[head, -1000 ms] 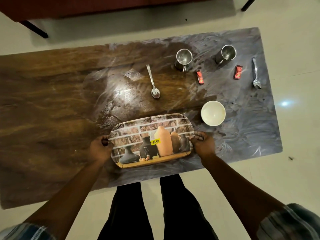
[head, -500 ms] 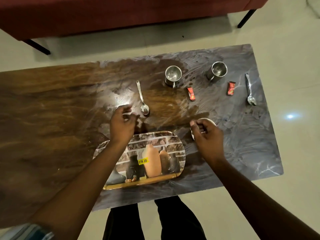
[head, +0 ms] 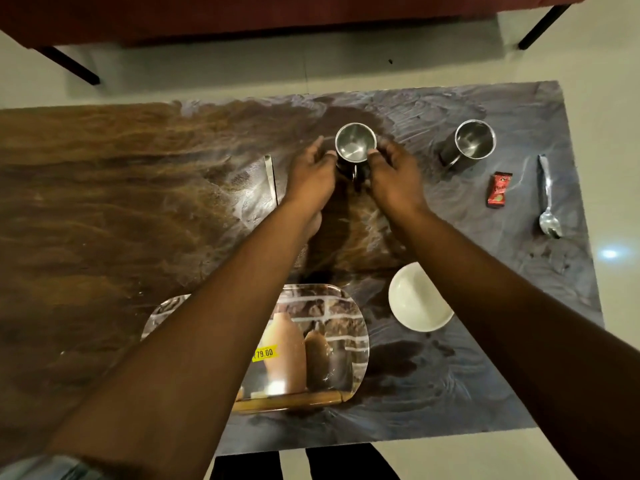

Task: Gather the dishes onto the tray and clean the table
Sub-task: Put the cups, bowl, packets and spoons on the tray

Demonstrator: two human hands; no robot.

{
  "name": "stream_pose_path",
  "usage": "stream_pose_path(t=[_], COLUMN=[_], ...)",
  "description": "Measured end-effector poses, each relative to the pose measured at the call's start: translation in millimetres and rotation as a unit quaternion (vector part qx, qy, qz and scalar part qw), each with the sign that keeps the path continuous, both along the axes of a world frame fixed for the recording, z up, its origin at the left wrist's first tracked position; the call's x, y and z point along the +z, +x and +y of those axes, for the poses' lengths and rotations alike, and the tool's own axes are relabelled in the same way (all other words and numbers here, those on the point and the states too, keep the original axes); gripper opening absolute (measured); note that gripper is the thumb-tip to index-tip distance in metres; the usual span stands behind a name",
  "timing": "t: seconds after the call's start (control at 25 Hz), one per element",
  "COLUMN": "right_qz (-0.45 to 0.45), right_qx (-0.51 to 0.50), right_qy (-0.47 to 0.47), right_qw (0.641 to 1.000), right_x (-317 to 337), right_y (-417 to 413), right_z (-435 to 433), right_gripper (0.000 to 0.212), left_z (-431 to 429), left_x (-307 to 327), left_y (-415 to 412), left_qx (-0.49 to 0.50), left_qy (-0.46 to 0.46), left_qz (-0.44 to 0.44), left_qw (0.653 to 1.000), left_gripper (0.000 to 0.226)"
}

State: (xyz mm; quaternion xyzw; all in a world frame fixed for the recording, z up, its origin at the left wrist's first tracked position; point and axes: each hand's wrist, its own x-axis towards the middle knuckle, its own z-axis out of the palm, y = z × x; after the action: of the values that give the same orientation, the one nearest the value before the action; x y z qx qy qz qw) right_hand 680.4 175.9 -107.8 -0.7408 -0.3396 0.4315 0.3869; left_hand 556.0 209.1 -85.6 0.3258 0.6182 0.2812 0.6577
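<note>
Our left hand and right hand clasp round steel mug, frame centre; picture-printed oval tray empty, nothing gathered yet.

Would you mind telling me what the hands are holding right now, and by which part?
Both hands, left hand and right hand, cup the steel mug by its sides just below the rim; whether it is gripped or lifted cannot be told.

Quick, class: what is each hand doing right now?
Left hand: fingers curled against the steel mug; grip cannot be told.
Right hand: the same, opposite side.
</note>
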Motion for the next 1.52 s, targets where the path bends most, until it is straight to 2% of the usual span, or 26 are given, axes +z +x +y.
stream_pose_path(t=[0.12,0.32,0.48,0.64,0.8,0.96,1.08,1.32,1.52], right_qz=[0.002,-0.029,0.02,0.102,0.143,0.164,0.161,0.1,0.106], right_qx=[-0.014,-0.053,-0.083,-0.089,-0.091,-0.081,-0.076,-0.076,-0.096], right_qy=[-0.013,0.024,0.06,0.053,0.002,-0.034,-0.037,-0.016,-0.016], right_qw=[1.0,0.998,0.995,0.989,0.986,0.982,0.983,0.992,0.99], right_x=[-11.0,4.1,34.9,50.2,42.0,28.4,16.6,0.5,-9.9], right_y=[-0.8,-23.1,-73.4,-163.2,-239.9,-286.1,-302.9,-308.0,-308.5], right_z=[6.5,-12.6,-51.1,-117.5,-178.3,-208.5,-211.3,-211.9,-211.7], right_gripper=[0.036,0.031,0.03,0.021,0.019,0.015,0.017,0.023,0.026], left_z=[4.0,-13.4,-58.3,-125.8,-195.4,-227.3,-231.2,-224.2,-221.9], left_x=[-4.6,5.4,30.0,40.5,39.3,21.9,10.1,3.5,4.3], left_y=[10.6,-3.8,-63.4,-152.9,-231.5,-276.2,-289.1,-291.0,-291.2], left_qx=[0.004,0.059,0.095,0.103,0.123,0.149,0.161,0.166,0.148], left_qy=[-0.012,-0.002,0.049,0.084,0.05,0.012,-0.01,-0.02,-0.02], left_qz=[-0.019,-0.042,-0.074,-0.04,-0.012,0.01,0.006,0.01,0.028], left_qw=[1.0,0.997,0.991,0.99,0.991,0.989,0.987,0.986,0.988], left_gripper=[0.034,0.034,0.035,0.036,0.038,0.036,0.037,0.038,0.039])
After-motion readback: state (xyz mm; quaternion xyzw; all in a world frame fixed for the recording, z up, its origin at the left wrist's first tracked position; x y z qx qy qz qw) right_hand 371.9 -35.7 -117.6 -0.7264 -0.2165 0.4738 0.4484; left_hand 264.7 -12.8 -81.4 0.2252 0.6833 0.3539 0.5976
